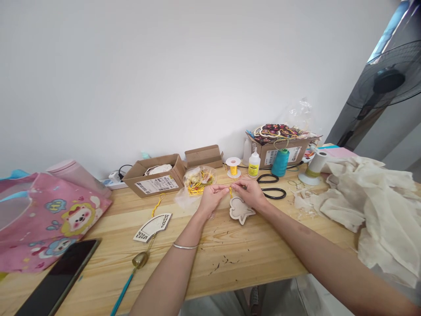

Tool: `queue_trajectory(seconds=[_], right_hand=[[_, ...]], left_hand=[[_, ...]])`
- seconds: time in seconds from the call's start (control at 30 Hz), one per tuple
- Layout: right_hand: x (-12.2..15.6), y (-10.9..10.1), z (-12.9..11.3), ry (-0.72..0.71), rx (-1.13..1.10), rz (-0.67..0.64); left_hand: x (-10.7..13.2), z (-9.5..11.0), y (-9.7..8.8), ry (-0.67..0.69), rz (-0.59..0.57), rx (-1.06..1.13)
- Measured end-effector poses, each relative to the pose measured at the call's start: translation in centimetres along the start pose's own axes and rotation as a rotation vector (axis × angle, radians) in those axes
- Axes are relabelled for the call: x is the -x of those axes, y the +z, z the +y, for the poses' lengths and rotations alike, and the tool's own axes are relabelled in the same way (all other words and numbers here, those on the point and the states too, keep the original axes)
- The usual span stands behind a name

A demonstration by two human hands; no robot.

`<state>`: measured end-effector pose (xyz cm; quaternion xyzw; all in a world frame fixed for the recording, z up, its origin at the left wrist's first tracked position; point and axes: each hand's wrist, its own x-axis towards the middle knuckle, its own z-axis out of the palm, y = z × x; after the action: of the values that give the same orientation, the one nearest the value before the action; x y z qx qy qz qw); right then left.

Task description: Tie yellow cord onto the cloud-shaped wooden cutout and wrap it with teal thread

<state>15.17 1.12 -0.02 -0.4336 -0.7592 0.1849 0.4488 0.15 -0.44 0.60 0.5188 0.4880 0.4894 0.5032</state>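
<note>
The desk (230,259) carries black scissors (272,186), a glue bottle (254,164), a teal thread cone (280,162), a phone (59,278), a pink bag (49,215) and white cloth (368,197). A fan (388,83) stands at right rear.

The cord (230,190) you hold is bright yellow, matching the thread on the white spool (233,167). The cutout (241,210) beneath it is pale, unpainted wood, as is the fan-shaped piece (154,227) with its pierced lattice pattern. Your table (230,263) is light pine with streaky grain. The thread cone (280,162) is teal, the scissors (278,189) black, the glue bottle (254,164) white with a yellow label. Your bag (49,215) is pink, printed with cartoon animals. The phone (59,278) is black, the cloth (368,206) cream, the boxes (156,177) brown.
</note>
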Motion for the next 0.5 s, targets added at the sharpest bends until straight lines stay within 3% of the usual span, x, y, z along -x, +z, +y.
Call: queue_trajectory(seconds=[0.2,0.33,0.5], right_hand=[[0.06,0.16,0.21,0.050,0.010,0.061],[-0.09,0.27,0.48,0.154,-0.115,0.039],[-0.32,0.05,0.40,0.175,-0.246,-0.009]], left_hand=[[0.03,-0.08,0.18,0.015,-0.015,-0.001],[0.20,0.15,0.29,-0.001,-0.010,0.009],[0.03,-0.11,-0.02,-0.018,-0.007,0.002]])
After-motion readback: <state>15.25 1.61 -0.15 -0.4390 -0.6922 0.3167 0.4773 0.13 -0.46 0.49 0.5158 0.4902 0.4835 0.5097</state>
